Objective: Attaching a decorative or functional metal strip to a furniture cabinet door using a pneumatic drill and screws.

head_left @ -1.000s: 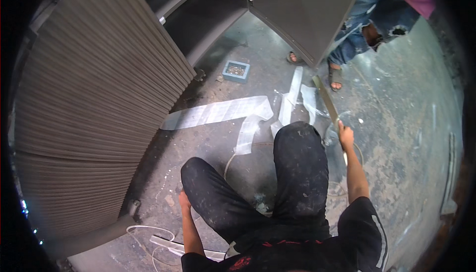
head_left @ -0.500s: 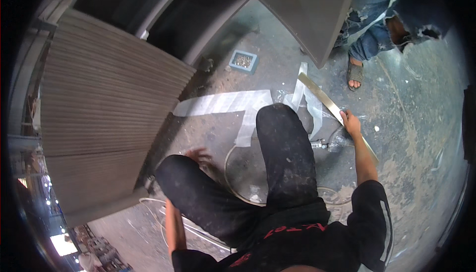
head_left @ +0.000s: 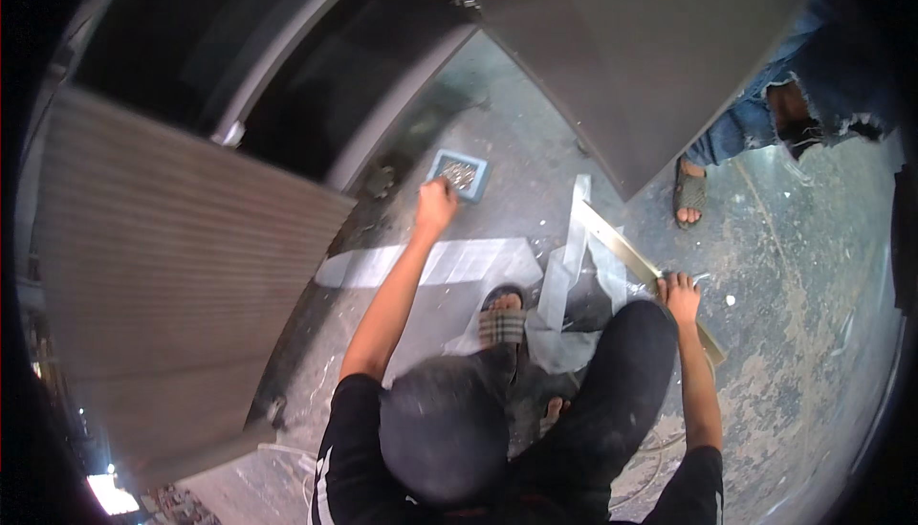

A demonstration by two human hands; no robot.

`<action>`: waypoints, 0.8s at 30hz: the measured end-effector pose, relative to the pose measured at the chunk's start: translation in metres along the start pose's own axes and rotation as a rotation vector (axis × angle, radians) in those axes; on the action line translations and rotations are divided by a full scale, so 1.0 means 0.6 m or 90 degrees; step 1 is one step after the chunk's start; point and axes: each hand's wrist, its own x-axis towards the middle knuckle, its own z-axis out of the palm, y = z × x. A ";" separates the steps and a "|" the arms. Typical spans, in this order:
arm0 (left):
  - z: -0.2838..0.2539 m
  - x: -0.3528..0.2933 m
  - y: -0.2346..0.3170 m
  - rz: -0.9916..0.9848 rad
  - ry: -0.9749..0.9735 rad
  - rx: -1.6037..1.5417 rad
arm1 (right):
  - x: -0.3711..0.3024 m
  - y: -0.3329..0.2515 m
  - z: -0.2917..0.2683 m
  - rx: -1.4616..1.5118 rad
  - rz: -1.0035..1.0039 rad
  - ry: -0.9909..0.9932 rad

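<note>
My left hand (head_left: 437, 205) is stretched forward, its fingers closed at the near left corner of a small blue tray (head_left: 478, 186). Many small metal fasteners, probably screws (head_left: 459, 175), lie in the tray. Part of the rim is hidden by my fingers. To the right, my right hand (head_left: 679, 297) is closed over a long, flat, gold-coloured strip (head_left: 622, 250). The strip slants from the white sheeting down past my right knee.
Pale strips of wrapping (head_left: 449, 264) lie on the stained concrete floor. A ribbed brown panel (head_left: 182, 276) stands at left, and a grey panel (head_left: 622, 56) juts in overhead. Beyond it is another person's sandalled foot (head_left: 689, 195). A thin hose (head_left: 660, 458) curls by my right leg.
My left hand has gone from beside my left knee, fingers spread, forward to the tray. My knees have shifted, and my sandalled foot now shows. The right hand stays on the strip.
</note>
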 end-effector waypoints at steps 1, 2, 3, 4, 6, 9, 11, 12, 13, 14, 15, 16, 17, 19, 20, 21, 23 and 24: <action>0.020 0.040 -0.044 -0.036 -0.026 0.083 | 0.000 -0.017 0.001 0.015 0.001 0.037; 0.033 0.075 -0.089 -0.080 -0.050 0.167 | -0.004 -0.032 0.007 0.034 -0.024 0.085; 0.037 0.100 -0.138 -0.091 -0.146 0.191 | -0.006 -0.069 -0.016 0.165 -0.040 0.098; 0.029 0.102 -0.202 -0.022 -0.013 0.215 | -0.005 -0.107 -0.043 0.318 -0.082 -0.009; 0.118 0.154 -0.083 -0.016 -0.184 0.219 | -0.075 -0.051 -0.066 0.334 -0.195 -0.108; 0.103 0.194 -0.104 0.015 -0.196 0.278 | -0.104 -0.134 -0.071 0.366 -0.361 -0.201; 0.093 0.200 -0.119 0.032 -0.291 0.290 | -0.112 -0.184 -0.049 0.329 -0.376 -0.211; 0.088 0.195 -0.126 0.030 -0.295 0.292 | -0.116 -0.202 -0.039 0.288 -0.388 -0.212; 0.082 0.183 -0.134 0.052 -0.280 0.264 | -0.119 -0.212 -0.032 0.291 -0.390 -0.213; 0.076 0.180 -0.139 0.075 -0.265 0.235 | -0.123 -0.221 -0.026 0.278 -0.353 -0.266; 0.072 0.186 -0.140 0.076 -0.265 0.237 | -0.126 -0.226 -0.020 0.264 -0.314 -0.317; 0.058 0.184 -0.146 0.068 -0.234 0.139 | -0.133 -0.230 -0.009 0.269 -0.319 -0.317; 0.056 0.187 -0.144 0.064 -0.203 0.035 | -0.140 -0.223 0.005 0.243 -0.310 -0.271; 0.057 0.192 -0.137 0.021 -0.179 -0.064 | -0.150 -0.218 0.018 0.215 -0.300 -0.225; 0.057 0.192 -0.135 -0.023 -0.154 -0.161 | -0.151 -0.218 0.019 0.226 -0.275 -0.226; 0.055 0.190 -0.133 -0.023 -0.152 -0.164 | -0.151 -0.217 0.018 0.237 -0.249 -0.226; 0.050 0.186 -0.148 -0.145 -0.186 -0.258 | -0.143 -0.230 -0.013 0.248 -0.292 -0.250; 0.045 0.187 -0.160 -0.149 -0.178 -0.257 | -0.135 -0.238 -0.027 0.265 -0.332 -0.275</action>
